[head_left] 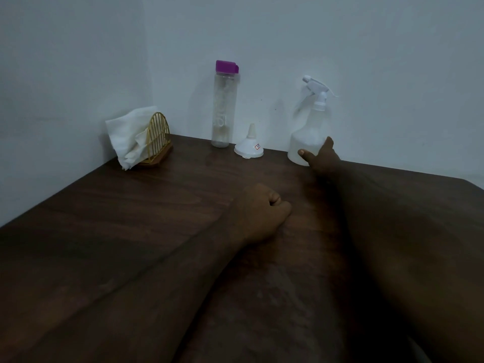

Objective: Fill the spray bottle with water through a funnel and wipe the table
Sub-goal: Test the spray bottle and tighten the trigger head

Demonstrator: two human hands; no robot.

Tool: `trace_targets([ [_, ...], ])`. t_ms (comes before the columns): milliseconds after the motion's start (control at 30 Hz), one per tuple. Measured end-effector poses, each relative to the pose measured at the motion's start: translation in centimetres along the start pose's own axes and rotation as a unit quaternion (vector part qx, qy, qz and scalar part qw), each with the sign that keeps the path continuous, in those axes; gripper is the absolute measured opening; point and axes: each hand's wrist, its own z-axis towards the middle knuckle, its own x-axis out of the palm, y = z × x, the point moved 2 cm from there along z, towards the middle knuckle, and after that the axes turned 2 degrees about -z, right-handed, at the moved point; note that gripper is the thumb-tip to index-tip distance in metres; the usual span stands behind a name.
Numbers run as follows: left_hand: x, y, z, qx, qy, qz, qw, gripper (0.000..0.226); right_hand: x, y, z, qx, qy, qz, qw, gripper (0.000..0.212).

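Observation:
A white spray bottle (pixel 309 127) with a trigger head stands at the back of the dark wooden table (pixel 131 218), against the wall. My right hand (pixel 320 155) is stretched out at its base, thumb and fingers spread around the lower part, not clearly closed on it. A small white funnel (pixel 249 146) lies mouth down to the left of it. Further left stands a tall clear water bottle (pixel 223 106) with a purple cap. My left hand (pixel 262 210) rests on the table as a fist, holding nothing.
A gold wire napkin holder (pixel 157 137) with white paper napkins (pixel 128 134) stands at the back left corner. Pale walls close the table at the back and left. The table's right corner shows at the far right.

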Motion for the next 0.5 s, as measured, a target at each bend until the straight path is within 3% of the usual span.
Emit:
trace_targets([
  [233,0.0,0.0,0.1,0.000,0.005,0.000,1.000,0.038,-0.1,-0.5,0.3,-0.009,0.002,0.002,1.000,0.089],
  [400,0.0,0.0,0.0,0.002,-0.009,0.005,1.000,0.038,-0.2,-0.2,-0.8,0.024,0.013,-0.013,1.000,0.126],
  [500,-0.1,0.0,-0.1,0.000,-0.015,0.000,1.000,0.038,-0.2,0.8,-2.9,0.050,0.023,-0.021,0.998,0.134],
])
